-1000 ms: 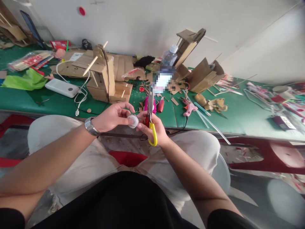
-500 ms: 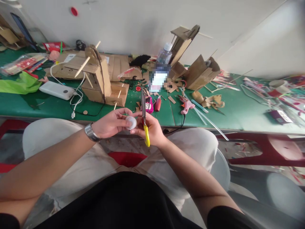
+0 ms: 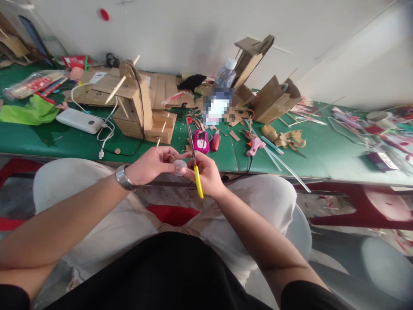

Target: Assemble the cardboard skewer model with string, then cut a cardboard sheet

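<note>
Over my lap, just off the table edge, my left hand (image 3: pixel 149 167) pinches a small round, whitish translucent plastic cap (image 3: pixel 179 165). The thumb and fingers of my right hand (image 3: pixel 210 177) meet the cap's other side. That same hand also carries a pair of scissors (image 3: pixel 198 182) with yellow handles; the blades point away from me, over the table. How the scissors are gripped is partly hidden. Beyond the hands lie a pink packet (image 3: pixel 201 142) and a red tapered piece (image 3: pixel 215 141).
On the green table (image 3: pixel 226 161) stand a cardboard model (image 3: pixel 142 105) with wooden sticks and a clear bottle (image 3: pixel 226 75). A white power bank (image 3: pixel 79 120) with cables lies left. To the right are a pink glue gun (image 3: pixel 254 145), clear glue sticks (image 3: pixel 290 171) and cardboard scraps.
The cap has turned and is now more covered by my fingers. My right thumb has come onto it, and the scissors' tips have swung slightly left.
</note>
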The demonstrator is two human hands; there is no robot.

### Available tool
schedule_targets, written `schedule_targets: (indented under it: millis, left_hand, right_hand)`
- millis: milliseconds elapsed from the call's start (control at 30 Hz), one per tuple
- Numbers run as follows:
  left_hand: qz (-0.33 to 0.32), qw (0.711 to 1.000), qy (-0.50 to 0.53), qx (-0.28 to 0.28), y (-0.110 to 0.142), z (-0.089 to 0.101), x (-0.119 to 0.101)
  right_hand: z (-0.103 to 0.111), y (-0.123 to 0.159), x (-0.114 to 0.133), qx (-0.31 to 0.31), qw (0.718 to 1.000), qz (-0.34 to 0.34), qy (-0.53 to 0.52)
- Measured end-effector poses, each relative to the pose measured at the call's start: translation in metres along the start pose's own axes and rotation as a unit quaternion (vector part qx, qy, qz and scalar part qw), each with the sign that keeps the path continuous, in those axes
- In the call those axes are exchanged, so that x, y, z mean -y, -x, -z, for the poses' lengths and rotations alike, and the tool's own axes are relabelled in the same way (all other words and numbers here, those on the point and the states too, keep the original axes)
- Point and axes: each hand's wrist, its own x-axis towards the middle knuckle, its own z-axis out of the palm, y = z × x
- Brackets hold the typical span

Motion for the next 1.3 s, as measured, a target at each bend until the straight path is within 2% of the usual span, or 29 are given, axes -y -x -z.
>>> schedule_targets:
  millis: [133, 233, 367, 500, 633, 700, 800, 933, 1133, 1300]
  left_hand:
    - [-0.074, 0.979, -0.189, -0.028, 0.002, 0.004, -0.002]
    - [-0.121, 0.958, -0.258, -0.039, 0.004, 0.003, 0.001]
    - [-0.146, 0.943, -0.296, -0.048, 0.005, 0.0, 0.006]
    - [-0.14, 0.952, -0.271, -0.033, 0.005, 0.0, 0.002]
    - [-0.096, 0.987, -0.129, 0.021, 0.006, -0.001, -0.005]
    - [-0.091, 0.993, -0.075, 0.016, 0.006, -0.004, -0.003]
    - [-0.112, 0.989, -0.091, -0.015, 0.006, -0.011, 0.003]
    - [-0.141, 0.983, -0.112, -0.029, 0.003, -0.013, 0.009]
    - [-0.125, 0.988, -0.063, 0.07, -0.003, -0.002, 0.006]
    - [-0.114, 0.987, -0.087, 0.066, -0.001, -0.001, 0.002]
  right_hand:
    - [-0.003, -0.002, -0.005, -0.052, 0.997, -0.024, 0.042]
    - [-0.004, -0.003, -0.009, -0.084, 0.992, -0.013, 0.092]
    - [-0.004, -0.003, -0.014, -0.085, 0.989, 0.011, 0.119]
    - [-0.002, -0.006, -0.018, -0.091, 0.992, 0.021, 0.087]
    - [0.0, -0.01, -0.019, -0.123, 0.992, 0.008, 0.015]
    - [0.001, -0.013, -0.017, -0.14, 0.988, -0.015, -0.063]
    - [-0.001, -0.014, -0.014, -0.131, 0.973, -0.06, -0.181]
    - [-0.005, -0.011, -0.011, -0.096, 0.951, -0.1, -0.275]
    - [-0.01, -0.005, -0.007, -0.054, 0.94, -0.129, -0.311]
    - [-0.009, -0.003, -0.007, -0.045, 0.939, -0.129, -0.317]
